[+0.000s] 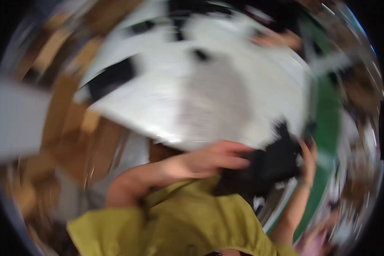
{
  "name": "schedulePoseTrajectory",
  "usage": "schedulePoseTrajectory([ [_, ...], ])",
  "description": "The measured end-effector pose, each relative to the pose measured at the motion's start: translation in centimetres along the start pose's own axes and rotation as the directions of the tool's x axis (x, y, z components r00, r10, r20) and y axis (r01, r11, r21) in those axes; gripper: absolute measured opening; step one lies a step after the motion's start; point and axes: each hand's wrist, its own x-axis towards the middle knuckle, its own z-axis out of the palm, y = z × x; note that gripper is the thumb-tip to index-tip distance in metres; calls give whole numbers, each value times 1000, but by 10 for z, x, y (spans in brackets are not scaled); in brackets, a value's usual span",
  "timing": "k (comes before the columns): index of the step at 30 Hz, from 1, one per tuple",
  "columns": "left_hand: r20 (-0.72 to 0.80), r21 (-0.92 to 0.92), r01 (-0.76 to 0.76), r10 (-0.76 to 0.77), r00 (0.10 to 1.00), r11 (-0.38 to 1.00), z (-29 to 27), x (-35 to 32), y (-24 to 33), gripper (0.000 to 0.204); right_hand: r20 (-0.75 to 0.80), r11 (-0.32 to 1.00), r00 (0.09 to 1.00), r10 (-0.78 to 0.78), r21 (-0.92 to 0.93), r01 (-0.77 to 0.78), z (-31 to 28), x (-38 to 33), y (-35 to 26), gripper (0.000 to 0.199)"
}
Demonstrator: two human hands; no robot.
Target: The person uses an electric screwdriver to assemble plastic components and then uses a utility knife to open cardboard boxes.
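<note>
Between my two hands, close to my body at the near right edge of the white table (pixel 158 96), is a black item (pixel 273 164) with a ragged upper edge; motion blur hides its exact kind. My left hand (pixel 222 158) grips its left side, fingers pointing right and closed against it. My right hand (pixel 309 160) is wrapped around the right side, fingers upward. The parts of the fingers behind the item are hidden.
Black flat pieces (pixel 112 79) lie at the table's left, with a small black piece (pixel 199 54) near the middle. Another person's hand (pixel 277 39) rests at the far right. Cardboard boxes (pixel 68 123) crowd the left; a green strip (pixel 326 123) runs along the right.
</note>
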Motion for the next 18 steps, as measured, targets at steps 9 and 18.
schedulePoseTrajectory([
  [9, -316, 412, -596, 722, 616, 689, 17, 21, -22, 45, 347, 891, 867, -357, 404, 205, 121, -105, -74, 47],
  [18, -195, 512, -497, 659, 726, 700, 18, -22, 4, 39, 497, 580, 390, -775, 316, 751, 120, -93, -79, 30],
])
